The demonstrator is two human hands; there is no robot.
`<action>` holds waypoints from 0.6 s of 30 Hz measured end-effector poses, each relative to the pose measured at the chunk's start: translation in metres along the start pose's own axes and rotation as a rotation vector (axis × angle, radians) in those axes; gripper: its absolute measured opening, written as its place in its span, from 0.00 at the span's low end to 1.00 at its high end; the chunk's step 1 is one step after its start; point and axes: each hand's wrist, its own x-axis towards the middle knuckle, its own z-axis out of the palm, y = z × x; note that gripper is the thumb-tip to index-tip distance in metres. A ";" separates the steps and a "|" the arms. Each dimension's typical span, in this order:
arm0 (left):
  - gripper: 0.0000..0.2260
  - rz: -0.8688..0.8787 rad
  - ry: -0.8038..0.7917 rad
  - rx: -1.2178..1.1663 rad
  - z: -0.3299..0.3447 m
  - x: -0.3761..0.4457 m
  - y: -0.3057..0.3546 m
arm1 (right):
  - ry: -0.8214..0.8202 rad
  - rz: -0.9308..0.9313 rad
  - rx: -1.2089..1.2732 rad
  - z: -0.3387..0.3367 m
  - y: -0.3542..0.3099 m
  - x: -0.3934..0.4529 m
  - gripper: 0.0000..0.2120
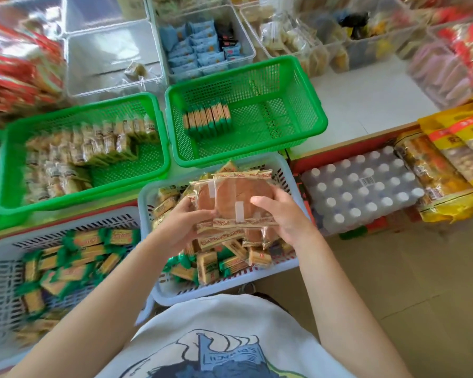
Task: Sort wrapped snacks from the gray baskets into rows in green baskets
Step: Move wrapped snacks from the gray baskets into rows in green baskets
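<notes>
A stack of clear-wrapped round brown cakes (230,197) is held over the middle gray basket (290,173). My left hand (180,222) grips the stack's left edge, and my right hand (281,214) holds its right side with fingers curled over the top. Beneath the stack lie several small yellow and green wrapped snacks (216,263). The right green basket (311,105) holds one short row of green-edged wafer packs (206,120) at its left. The left green basket (14,186) has rows of tan wrapped snacks (93,148).
A second gray basket (0,268) at lower left holds green and yellow packs. Clear bins (112,64) with snacks stand behind. A shrink-wrapped bottle pack (361,192) and yellow bags (453,148) sit at right. Tan floor shows lower right.
</notes>
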 end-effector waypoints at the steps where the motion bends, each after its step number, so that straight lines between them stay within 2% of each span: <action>1: 0.14 0.009 -0.039 -0.021 -0.008 -0.007 0.005 | -0.014 -0.009 -0.016 0.013 -0.002 0.001 0.14; 2: 0.05 0.003 -0.054 -0.044 -0.018 -0.013 0.009 | -0.027 -0.015 -0.022 0.026 -0.003 0.002 0.16; 3: 0.03 0.000 -0.055 -0.069 -0.028 -0.019 0.013 | -0.029 -0.013 -0.031 0.039 -0.003 0.004 0.20; 5: 0.12 0.029 -0.035 -0.032 -0.050 -0.030 0.018 | -0.047 -0.009 -0.081 0.067 -0.003 0.008 0.22; 8: 0.34 0.119 0.038 0.012 -0.084 -0.041 0.019 | -0.116 -0.011 -0.185 0.128 -0.001 0.013 0.25; 10: 0.29 0.197 0.107 -0.039 -0.113 -0.051 0.018 | -0.097 -0.039 -0.315 0.179 0.005 0.016 0.34; 12: 0.20 0.245 0.100 -0.113 -0.161 -0.066 0.018 | -0.057 -0.112 -0.434 0.242 0.009 0.019 0.34; 13: 0.18 0.252 0.085 -0.119 -0.180 -0.073 0.019 | -0.055 -0.117 -0.417 0.263 0.011 0.020 0.34; 16: 0.22 0.245 -0.020 -0.111 -0.248 -0.097 0.023 | -0.168 -0.078 -0.331 0.322 0.023 0.032 0.30; 18: 0.22 0.225 -0.026 -0.132 -0.298 -0.114 0.031 | -0.222 -0.067 -0.337 0.374 0.033 0.039 0.27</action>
